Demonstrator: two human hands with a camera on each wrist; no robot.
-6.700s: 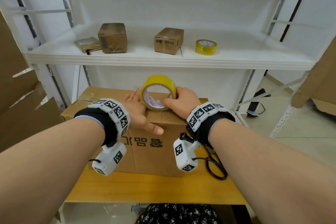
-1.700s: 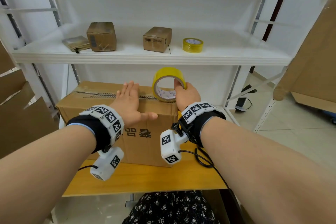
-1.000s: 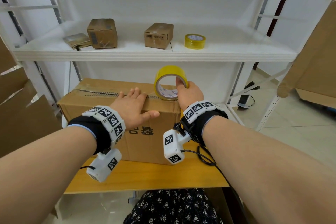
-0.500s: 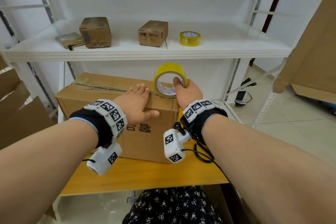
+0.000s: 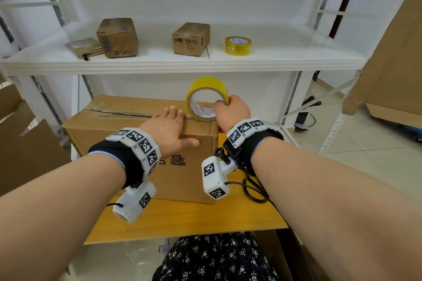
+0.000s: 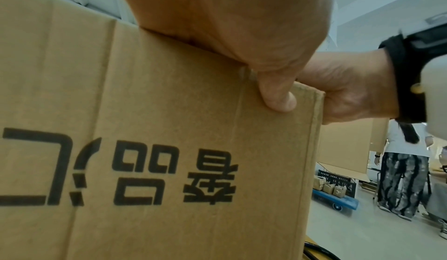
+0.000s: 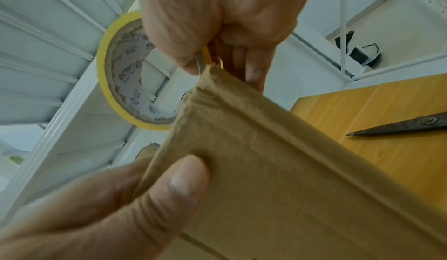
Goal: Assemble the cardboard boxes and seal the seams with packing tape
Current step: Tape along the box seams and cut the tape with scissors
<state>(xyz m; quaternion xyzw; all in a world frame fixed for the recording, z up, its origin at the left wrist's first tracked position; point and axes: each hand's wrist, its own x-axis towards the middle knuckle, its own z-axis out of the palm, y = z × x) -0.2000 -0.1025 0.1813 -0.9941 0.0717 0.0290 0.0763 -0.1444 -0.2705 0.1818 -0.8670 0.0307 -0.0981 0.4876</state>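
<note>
A brown cardboard box (image 5: 109,130) with black print lies on the wooden table (image 5: 194,217), its top flaps closed along a middle seam. My left hand (image 5: 166,128) lies flat on the top near the right end, with the thumb (image 6: 278,92) pressed on the front face. My right hand (image 5: 230,112) grips a yellow tape roll (image 5: 205,86) standing on edge at the right end of the seam. In the right wrist view, thumb and fingers pinch the roll (image 7: 121,72) just above the box's corner (image 7: 290,187). The tape strip itself is hard to make out.
Dark scissors (image 7: 399,126) lie on the table right of the box. The white shelf (image 5: 182,66) above carries two small boxes (image 5: 117,37) (image 5: 190,39), a flat packet (image 5: 84,47) and a spare tape roll (image 5: 238,45). Cardboard sheets lean at left (image 5: 22,143) and right (image 5: 392,64).
The roll has travelled right along the seam to the box's right end, and my left hand slid right behind it. In the last half second both hands hardly moved.
</note>
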